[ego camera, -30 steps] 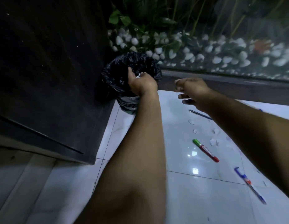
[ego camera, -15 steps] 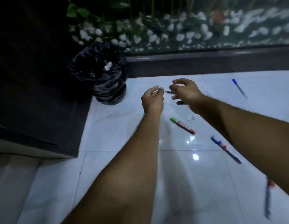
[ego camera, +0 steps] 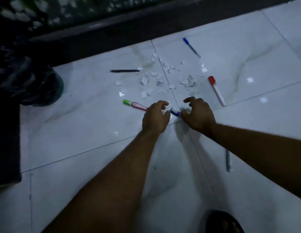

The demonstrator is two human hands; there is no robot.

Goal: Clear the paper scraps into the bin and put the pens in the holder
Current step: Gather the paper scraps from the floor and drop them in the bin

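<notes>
Since a second ago: left hand (ego camera: 155, 118) was at the bin, knuckles over its rim, dropping scraps. Half a second ago both hands had come back over the floor. Now both hover low at frame centre, just short of the scrap pile, fingers curled and spread, nothing visibly gripped in either. View has swung down and right; the bin (ego camera: 28, 81) sits at the left edge, black liner, blurred.

Reading: one load of paper is in; a second gather looks about to start. Task is early, and no pen has been collected yet.

Right hand (ego camera: 198, 113) sits over the blue-and-white pen (ego camera: 175, 112), its cap end showing between the two hands; contact with it cannot be told. Left hand covers the tail of the green-capped pen (ego camera: 135, 105).

Paper scraps (ego camera: 161, 81) lie scattered just above the hands, across a tile joint, many small white bits. Pens ring them: dark pen (ego camera: 124, 70) upper left, blue pen (ego camera: 191, 47) top, red-capped marker (ego camera: 216, 90) right, grey pen (ego camera: 228, 160) lower right beside the right forearm.

No pen holder in view.

Floor (ego camera: 79, 140): glossy pale tiles, marbled, thin dark joints, small light glints. Dim light. A dark kerb (ego camera: 146, 27) crosses the top, white pebbles (ego camera: 28, 12) behind it. A sandalled foot (ego camera: 224, 222) at bottom edge.
</notes>
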